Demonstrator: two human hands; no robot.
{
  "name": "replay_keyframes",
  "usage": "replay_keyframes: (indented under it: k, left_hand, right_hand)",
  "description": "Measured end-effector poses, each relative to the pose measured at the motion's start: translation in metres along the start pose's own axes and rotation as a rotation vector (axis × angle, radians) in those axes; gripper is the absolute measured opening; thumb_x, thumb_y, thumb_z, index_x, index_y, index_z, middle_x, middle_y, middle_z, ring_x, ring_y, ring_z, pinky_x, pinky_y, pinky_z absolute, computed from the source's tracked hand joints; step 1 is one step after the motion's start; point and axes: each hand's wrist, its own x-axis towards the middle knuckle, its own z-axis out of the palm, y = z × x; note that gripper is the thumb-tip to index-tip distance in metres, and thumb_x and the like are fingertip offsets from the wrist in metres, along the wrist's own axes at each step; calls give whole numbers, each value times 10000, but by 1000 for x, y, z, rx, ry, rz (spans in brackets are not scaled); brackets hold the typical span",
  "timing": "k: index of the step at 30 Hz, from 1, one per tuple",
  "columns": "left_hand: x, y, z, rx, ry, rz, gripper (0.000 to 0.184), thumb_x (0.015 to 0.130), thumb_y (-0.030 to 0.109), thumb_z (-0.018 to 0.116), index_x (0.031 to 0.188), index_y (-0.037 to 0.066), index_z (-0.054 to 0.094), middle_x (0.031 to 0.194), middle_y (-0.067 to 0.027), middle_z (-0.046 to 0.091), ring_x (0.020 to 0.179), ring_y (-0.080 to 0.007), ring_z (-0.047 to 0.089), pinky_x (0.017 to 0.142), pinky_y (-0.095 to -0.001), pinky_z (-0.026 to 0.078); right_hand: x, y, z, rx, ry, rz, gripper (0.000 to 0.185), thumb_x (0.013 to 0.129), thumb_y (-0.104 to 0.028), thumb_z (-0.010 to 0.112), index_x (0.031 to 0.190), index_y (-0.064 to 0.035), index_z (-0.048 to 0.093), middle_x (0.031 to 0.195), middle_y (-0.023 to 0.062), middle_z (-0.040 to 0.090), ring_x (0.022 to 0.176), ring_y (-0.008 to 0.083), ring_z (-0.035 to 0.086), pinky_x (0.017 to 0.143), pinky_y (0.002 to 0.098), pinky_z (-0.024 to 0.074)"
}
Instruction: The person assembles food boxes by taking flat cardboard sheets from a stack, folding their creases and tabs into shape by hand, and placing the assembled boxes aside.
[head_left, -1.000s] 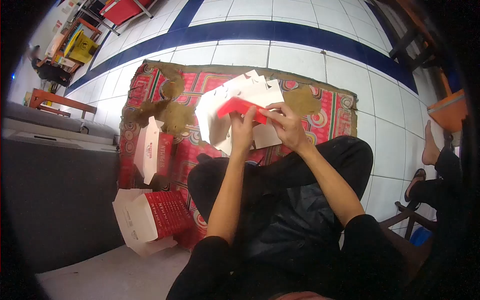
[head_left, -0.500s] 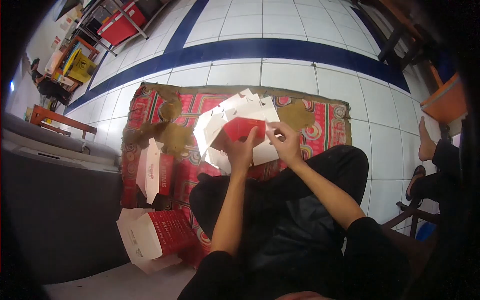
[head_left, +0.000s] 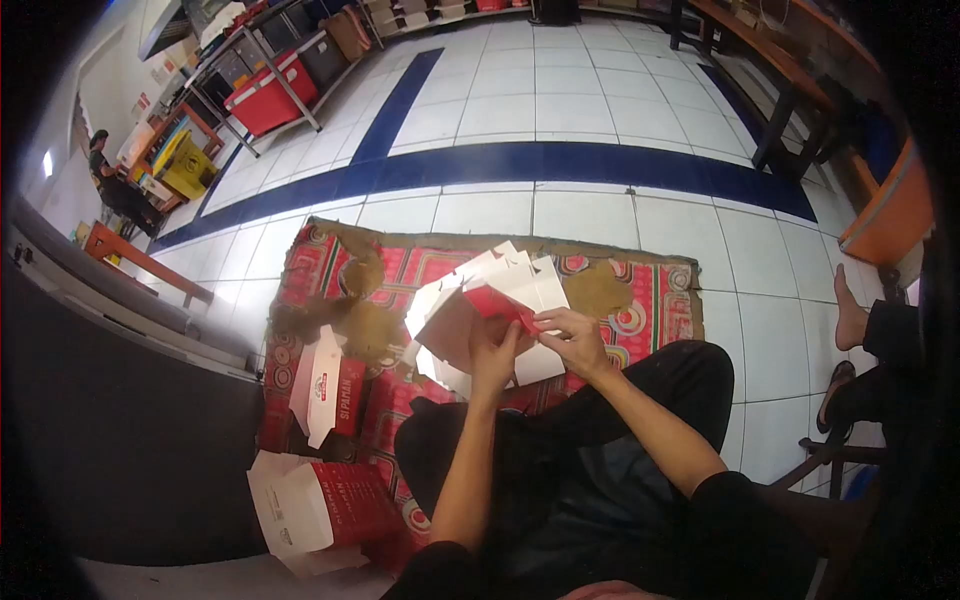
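In both hands is a red cardboard box (head_left: 487, 300), partly folded, held above a pile of flat white box blanks (head_left: 541, 285). My left hand (head_left: 493, 358) grips its near side, thumb up along the red panel. At its right edge, my right hand (head_left: 574, 338) pinches a red flap between thumb and fingertips. The white blanks lie fanned out on the patterned mat (head_left: 655, 315) in front of my crossed legs. To the left sit a red-and-white box (head_left: 345, 395) lettered "SI PAMAN" and, nearer me, another red-and-white box (head_left: 358, 502) with open white flaps.
A dark grey panel (head_left: 130, 430) runs along the left. Beyond the tiled floor stand a metal rack with a red cool box (head_left: 268, 98) and a yellow bin (head_left: 188, 165). One person (head_left: 118, 190) stands far left; another person's bare foot (head_left: 848, 310) shows at right.
My view has tilted up, so everything sits lower in the picture. The red panel has been turned and folded inward, and my right fingers have closed on its edge.
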Motion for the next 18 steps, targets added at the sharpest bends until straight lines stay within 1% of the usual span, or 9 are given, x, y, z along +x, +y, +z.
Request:
replay_keyframes:
  k: [3, 5, 7, 9, 12, 14, 15, 16, 18]
  left_hand:
    - [2, -7, 6, -228, -65, 35, 318, 1041, 54, 730, 1312, -72, 622, 1093, -174, 778, 1031, -239, 778, 886, -364, 639]
    - [5, -14, 0, -95, -304, -70, 316, 1049, 32, 708, 1335, -61, 611, 1147, -174, 772, 1051, -229, 776, 893, -352, 644]
    - [-3, -15, 8, -16, -255, -117, 304, 1057, 14, 679, 1350, -43, 619, 1198, -181, 756, 1133, -216, 750, 933, -362, 638]
    - [-8, -14, 13, -290, -268, -2, 330, 1061, 52, 688, 1376, -25, 628, 1273, -176, 739, 1232, -204, 702, 988, -369, 604]
    - [2, -43, 18, 420, -258, 468, 435, 1039, 109, 704, 1448, 2, 602, 1230, -165, 729, 1161, -301, 725, 991, -392, 568]
    - [-2, -33, 16, 263, -288, 281, 438, 1040, 143, 681, 1448, 6, 602, 1188, -182, 738, 1090, -347, 743, 950, -438, 582]
    - [-5, 1, 8, 146, -297, 52, 453, 1037, 173, 676, 1450, 5, 598, 1175, -193, 744, 1057, -368, 751, 935, -470, 588]
    - [-4, -5, 3, 331, -368, 107, 536, 998, 191, 675, 1488, 5, 563, 1164, -237, 744, 1033, -431, 753, 930, -517, 592]
    - [-8, -9, 3, 401, -358, 202, 527, 975, 175, 675, 1468, 12, 583, 1159, -250, 743, 1037, -442, 745, 933, -525, 587]
  right_hand:
    - [-3, 14, 2, -34, 39, -51, 153, 974, -90, 818, 1096, 1, 836, 1230, 134, 780, 995, 201, 782, 757, 304, 666]
    - [-5, 28, 4, 149, 55, 51, 90, 958, -43, 823, 1040, -13, 844, 1328, 154, 748, 950, 169, 785, 698, 284, 668]
    - [0, 23, 1, 190, 66, 172, 95, 975, -72, 837, 1035, 2, 839, 1383, 168, 719, 939, 160, 775, 681, 284, 666]
    - [3, 19, -3, 301, 38, 318, 140, 972, -62, 841, 1068, 38, 820, 1389, 173, 720, 937, 153, 772, 678, 269, 665]
    - [7, 36, -7, 289, -82, 278, 227, 1054, -180, 779, 1114, 38, 804, 1419, 164, 706, 984, 154, 752, 809, 311, 633]
    - [11, 41, -7, 221, -126, 224, 262, 1086, -226, 748, 1116, 29, 802, 1437, 159, 697, 991, 157, 744, 855, 329, 616]
    - [12, 46, -5, 199, -52, 198, 254, 1108, -217, 701, 1155, 17, 790, 1417, 143, 698, 1044, 161, 721, 911, 331, 591]
    - [13, 49, -3, 179, 22, 174, 254, 1130, -208, 655, 1194, 5, 778, 1397, 127, 698, 1097, 165, 699, 967, 333, 567]
    - [11, 41, -7, 130, 70, 144, 251, 1152, -159, 569, 1308, -36, 723, 1316, 103, 700, 1194, 165, 644, 1033, 336, 533]
